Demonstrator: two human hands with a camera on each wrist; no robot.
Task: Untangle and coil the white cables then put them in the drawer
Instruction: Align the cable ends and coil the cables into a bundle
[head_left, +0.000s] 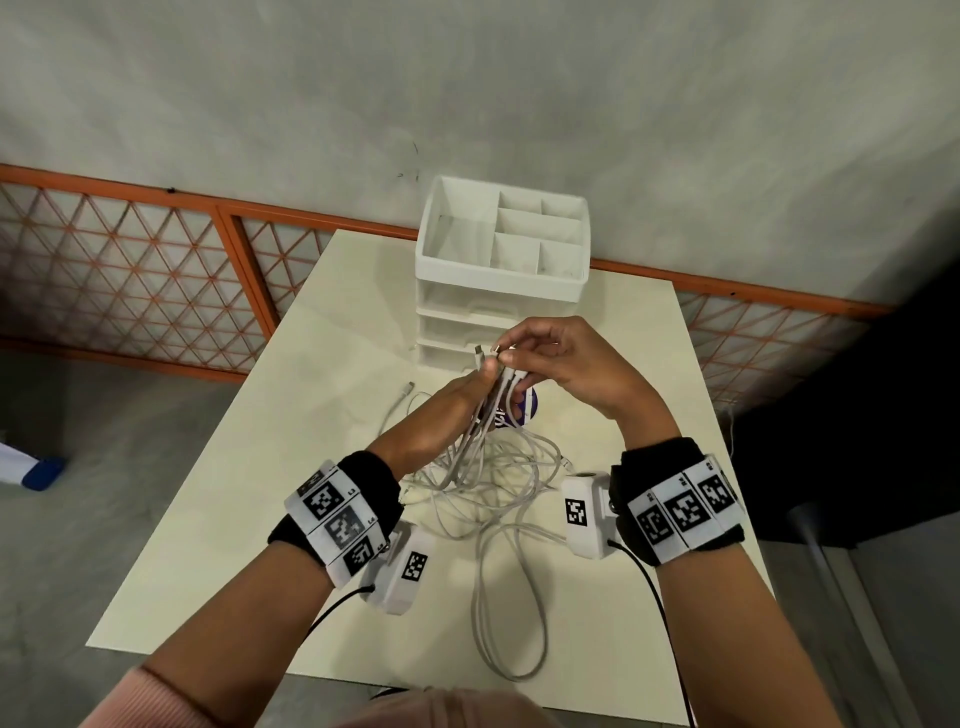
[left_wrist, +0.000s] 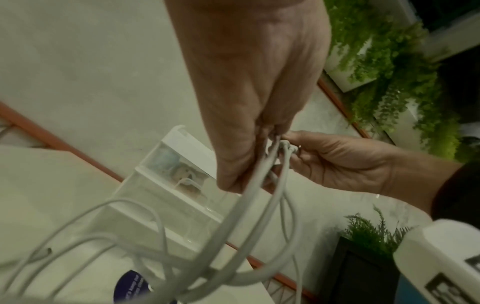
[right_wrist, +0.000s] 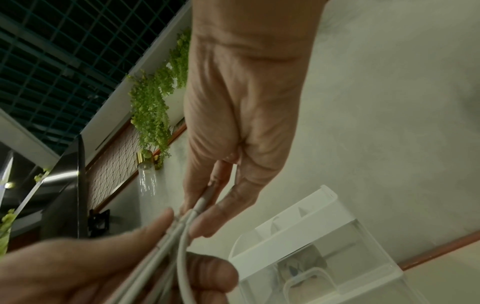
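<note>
Several white cables (head_left: 493, 483) lie tangled on the cream table (head_left: 218, 519), their loops trailing toward the front edge. My left hand (head_left: 467, 395) grips a bundle of cable ends (left_wrist: 259, 185) raised above the heap. My right hand (head_left: 540, 358) pinches one connector end (right_wrist: 205, 199) at the top of that bundle. A white drawer unit (head_left: 467, 322) with an open divided tray (head_left: 431, 223) on top stands just behind the hands; its drawers look closed. One loose connector (head_left: 408, 387) lies on the table to the left.
A round purple and white object (head_left: 522, 410) sits under the hands, partly hidden. An orange lattice rail (head_left: 130, 260) runs behind the table along a grey wall. A blue and white object (head_left: 36, 470) lies on the floor at left.
</note>
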